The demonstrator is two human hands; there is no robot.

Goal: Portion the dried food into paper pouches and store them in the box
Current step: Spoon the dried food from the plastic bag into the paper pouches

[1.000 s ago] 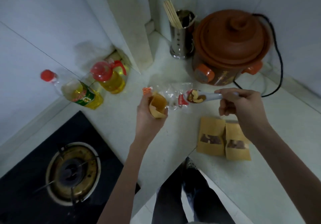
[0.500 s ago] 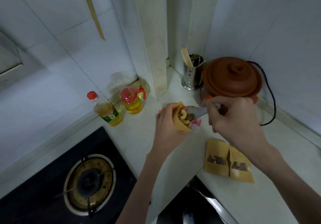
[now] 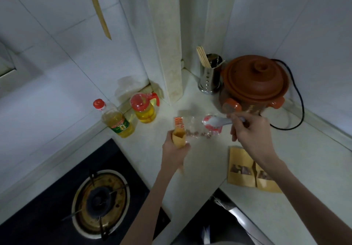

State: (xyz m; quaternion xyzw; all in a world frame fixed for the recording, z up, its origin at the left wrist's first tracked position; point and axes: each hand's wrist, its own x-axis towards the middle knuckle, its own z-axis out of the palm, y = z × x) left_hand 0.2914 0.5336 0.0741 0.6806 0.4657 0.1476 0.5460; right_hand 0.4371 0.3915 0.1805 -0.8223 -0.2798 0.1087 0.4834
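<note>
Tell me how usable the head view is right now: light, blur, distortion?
Head view: dim, bluish light; wide-angle bending of the wall lines; left hand with the paper pouch slightly smeared; white spoon in the right hand soft, its bowl looking empty; plastic bag hard to read.

No legible text (bottle label [image 3: 118, 125] blurred)

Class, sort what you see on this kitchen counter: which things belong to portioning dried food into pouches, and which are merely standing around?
In use:
left hand holding an open paper pouch
right hand holding a white spoon
clear food bag
two filled pouches

Standing around:
two oil bottles
clay pot
chopstick holder
gas burner
</note>
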